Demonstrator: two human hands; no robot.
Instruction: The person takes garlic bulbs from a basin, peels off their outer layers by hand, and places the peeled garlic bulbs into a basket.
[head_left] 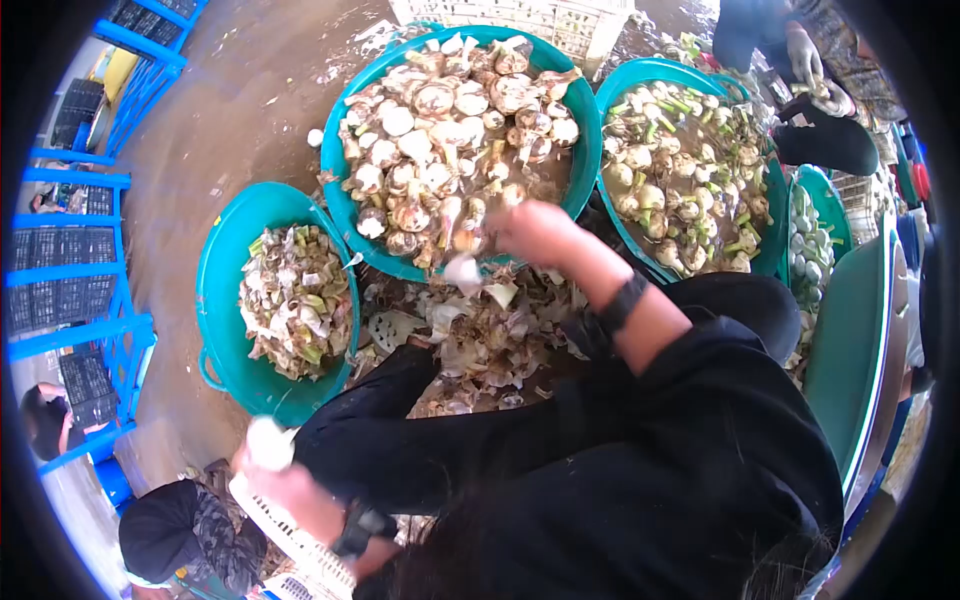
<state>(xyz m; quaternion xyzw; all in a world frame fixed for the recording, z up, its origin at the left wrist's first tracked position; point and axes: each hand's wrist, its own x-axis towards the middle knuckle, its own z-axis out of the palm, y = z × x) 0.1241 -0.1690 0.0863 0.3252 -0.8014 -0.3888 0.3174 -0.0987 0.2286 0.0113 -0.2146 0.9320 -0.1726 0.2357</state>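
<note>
The white bulb [269, 443] is in the left hand [290, 492], just over the upper edge of a white crate [318, 566]; the fingers look curled about its lower side, though blur hides their exact hold. It is probably firm and light, perhaps slick where bare of skin, and easily bruised; a gentle grip around its widest part should suit. The right hand [545, 235] is at the near rim of the large tub [590, 130], beside heaped bulbs [415, 125]; whether its fingers pinch anything is too blurred to tell. A white lump [463, 274] shows at that rim. Nearer lie peelings [480, 345]; leftward stands a scrap tub [222, 300].
</note>
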